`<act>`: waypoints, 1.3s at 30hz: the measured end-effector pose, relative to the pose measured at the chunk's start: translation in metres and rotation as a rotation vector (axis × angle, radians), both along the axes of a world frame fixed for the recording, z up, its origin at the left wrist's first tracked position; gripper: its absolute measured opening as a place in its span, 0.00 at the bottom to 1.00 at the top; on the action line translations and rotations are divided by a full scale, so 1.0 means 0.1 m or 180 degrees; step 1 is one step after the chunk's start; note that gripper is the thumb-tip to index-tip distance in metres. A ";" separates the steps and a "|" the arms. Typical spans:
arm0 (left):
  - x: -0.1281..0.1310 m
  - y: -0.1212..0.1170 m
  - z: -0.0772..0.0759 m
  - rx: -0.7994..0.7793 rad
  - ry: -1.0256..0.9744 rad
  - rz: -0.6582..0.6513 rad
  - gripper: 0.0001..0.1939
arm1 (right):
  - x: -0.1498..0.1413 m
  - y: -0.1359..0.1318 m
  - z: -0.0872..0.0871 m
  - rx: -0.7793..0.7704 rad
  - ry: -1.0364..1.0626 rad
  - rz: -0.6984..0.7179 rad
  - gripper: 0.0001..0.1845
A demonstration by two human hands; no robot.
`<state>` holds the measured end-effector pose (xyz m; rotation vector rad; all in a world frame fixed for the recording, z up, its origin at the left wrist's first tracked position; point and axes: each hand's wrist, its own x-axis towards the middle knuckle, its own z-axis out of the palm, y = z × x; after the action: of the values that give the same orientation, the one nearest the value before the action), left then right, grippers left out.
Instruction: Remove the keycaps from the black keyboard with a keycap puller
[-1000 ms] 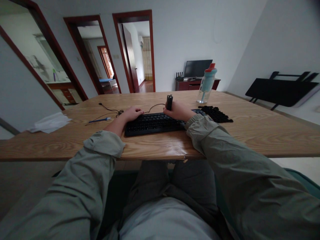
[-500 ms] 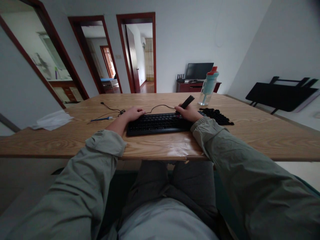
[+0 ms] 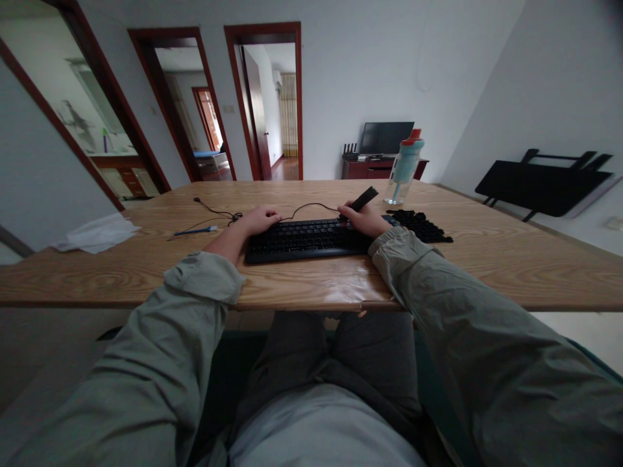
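Observation:
A black keyboard (image 3: 302,239) lies on the wooden table (image 3: 311,272) in front of me. My left hand (image 3: 260,219) rests curled on the keyboard's upper left corner, gripping its edge. My right hand (image 3: 363,220) sits at the keyboard's upper right and is closed round a slim dark tool (image 3: 364,198) that slants up and to the right. A black cable (image 3: 306,207) runs from the keyboard's back edge toward the left.
A pile of loose black keycaps (image 3: 421,224) lies right of the keyboard. A clear water bottle with a teal and red lid (image 3: 403,167) stands behind it. A blue pen (image 3: 195,231) and a white cloth (image 3: 97,233) lie at the left.
The dark tool stood upright in my right hand a second ago; it has since tilted to slant up and right. My left hand has stayed on the keyboard.

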<state>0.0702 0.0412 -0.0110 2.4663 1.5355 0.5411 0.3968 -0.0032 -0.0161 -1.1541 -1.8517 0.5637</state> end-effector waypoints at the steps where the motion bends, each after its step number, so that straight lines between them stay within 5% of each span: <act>1: 0.00 0.00 0.00 0.0001 0.0018 0.0003 0.24 | 0.00 0.02 -0.01 0.0046 0.0001 -0.0001 0.19; 8: 0.02 -0.03 0.01 0.0014 0.0038 -0.0032 0.23 | -0.02 0.14 -0.05 0.0140 0.0022 -0.0094 0.18; 17: 0.02 -0.04 0.02 0.0031 0.0087 -0.0091 0.23 | -0.10 -0.12 0.01 0.0648 -0.0416 -0.0147 0.16; 25: 0.03 -0.03 0.02 -0.0015 -0.0005 -0.0014 0.22 | -0.07 -0.06 -0.02 0.0621 -0.0362 -0.0112 0.14; 39: 0.06 -0.09 0.04 0.0045 0.0014 -0.0056 0.22 | -0.11 -0.37 0.07 0.1437 -0.1721 -0.0081 0.08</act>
<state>0.0758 0.0325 -0.0071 2.4908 1.5155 0.5457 0.3863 -0.0404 -0.0091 -1.0770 -2.2545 -0.2107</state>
